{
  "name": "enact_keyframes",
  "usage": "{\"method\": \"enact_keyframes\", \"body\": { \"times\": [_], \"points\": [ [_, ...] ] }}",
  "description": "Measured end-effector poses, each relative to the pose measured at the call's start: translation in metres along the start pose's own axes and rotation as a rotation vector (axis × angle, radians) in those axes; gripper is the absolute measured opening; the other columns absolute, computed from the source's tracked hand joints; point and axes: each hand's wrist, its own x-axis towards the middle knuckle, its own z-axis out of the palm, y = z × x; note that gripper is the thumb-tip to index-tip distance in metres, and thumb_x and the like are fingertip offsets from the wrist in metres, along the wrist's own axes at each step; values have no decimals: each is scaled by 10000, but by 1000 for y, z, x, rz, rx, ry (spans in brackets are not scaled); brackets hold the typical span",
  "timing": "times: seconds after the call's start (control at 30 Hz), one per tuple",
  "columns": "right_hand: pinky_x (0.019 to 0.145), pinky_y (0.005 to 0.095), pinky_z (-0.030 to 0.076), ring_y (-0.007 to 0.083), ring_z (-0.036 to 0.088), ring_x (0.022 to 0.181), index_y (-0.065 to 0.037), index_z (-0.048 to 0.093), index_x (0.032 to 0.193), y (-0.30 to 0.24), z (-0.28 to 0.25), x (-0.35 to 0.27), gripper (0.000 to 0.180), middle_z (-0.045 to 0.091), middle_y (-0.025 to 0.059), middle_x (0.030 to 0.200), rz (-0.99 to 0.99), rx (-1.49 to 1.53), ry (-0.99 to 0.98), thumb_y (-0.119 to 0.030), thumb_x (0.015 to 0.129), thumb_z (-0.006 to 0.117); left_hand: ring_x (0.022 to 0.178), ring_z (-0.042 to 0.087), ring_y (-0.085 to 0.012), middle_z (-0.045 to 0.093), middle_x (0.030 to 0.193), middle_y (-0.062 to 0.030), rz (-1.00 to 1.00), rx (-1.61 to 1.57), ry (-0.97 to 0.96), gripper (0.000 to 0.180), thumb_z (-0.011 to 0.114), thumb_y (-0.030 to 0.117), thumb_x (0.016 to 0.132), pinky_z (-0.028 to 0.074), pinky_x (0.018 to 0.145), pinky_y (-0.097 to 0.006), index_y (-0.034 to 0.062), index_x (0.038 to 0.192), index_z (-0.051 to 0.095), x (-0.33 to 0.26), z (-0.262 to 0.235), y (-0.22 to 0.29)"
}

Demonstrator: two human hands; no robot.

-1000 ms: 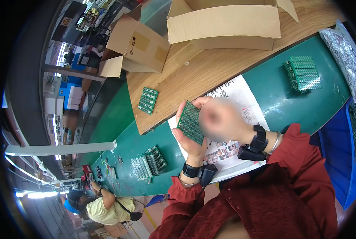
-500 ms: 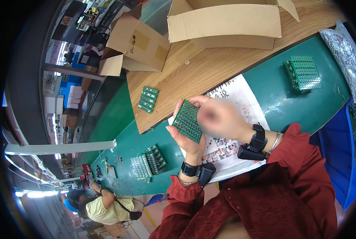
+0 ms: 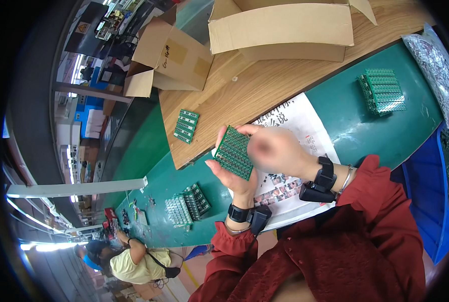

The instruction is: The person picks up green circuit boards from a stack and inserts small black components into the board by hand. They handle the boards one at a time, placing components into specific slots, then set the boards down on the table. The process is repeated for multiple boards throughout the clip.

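You are holding a green circuit board (image 3: 234, 152) tilted above the table (image 3: 335, 105), your left hand (image 3: 237, 176) curling around its lower edge while your right hand (image 3: 274, 151), blurred, is pinching its top right edge. A single board (image 3: 186, 126) is lying at ten o'clock, a stack of boards (image 3: 382, 92) at two o'clock.

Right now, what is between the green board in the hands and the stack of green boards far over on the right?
In the head view, a printed paper sheet lies between the held board and the stack, then bare green tabletop.
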Motion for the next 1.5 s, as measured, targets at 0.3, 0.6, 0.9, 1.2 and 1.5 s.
{"method": "enact_keyframes", "body": {
  "times": [0.3, 0.6, 0.9, 1.2, 1.5],
  "points": [
    [603, 259, 539, 142, 651, 661, -68, 544, 1208, 0, 0, -2, 478, 645, 53, 745, 29, -100, -95, 16, 751, 658, 1169, 486, -309, 484, 1287, -209, 25, -12, -13, 870, 346, 714, 853, 364, 1016, -446, 15, 1370, 349, -2, 1, 0],
    [597, 253, 528, 134, 642, 644, -64, 562, 1158, 2, 3, -3, 427, 638, 46, 721, 41, -91, -72, 19, 748, 649, 1156, 490, -305, 482, 1269, -210, 41, -17, 18, 875, 353, 720, 847, 369, 1012, -445, 13, 1362, 353, -1, 2, 0],
    [615, 243, 535, 109, 633, 652, -49, 572, 1079, -2, -4, -1, 345, 635, 33, 729, 84, -50, -51, 22, 750, 642, 1142, 503, -305, 510, 1242, -203, 83, 21, 19, 844, 314, 712, 862, 391, 994, -440, 27, 1353, 371, 3, 0, 2],
    [599, 247, 538, 103, 633, 716, -39, 577, 1114, 0, 1, 1, 379, 645, 52, 793, 52, 13, -73, 39, 748, 638, 1116, 515, -293, 500, 1249, -201, 30, -3, 13, 887, 364, 725, 839, 412, 966, -429, 1, 1352, 369, 1, -1, 1],
    [573, 232, 531, 95, 632, 678, -79, 575, 1162, 3, 0, 1, 426, 660, 40, 791, 49, -21, -78, 2, 752, 659, 1107, 517, -288, 516, 1206, -174, 19, -33, 103, 845, 346, 690, 872, 417, 960, -421, -4, 1353, 352, 6, -3, 2]
  ]
}}
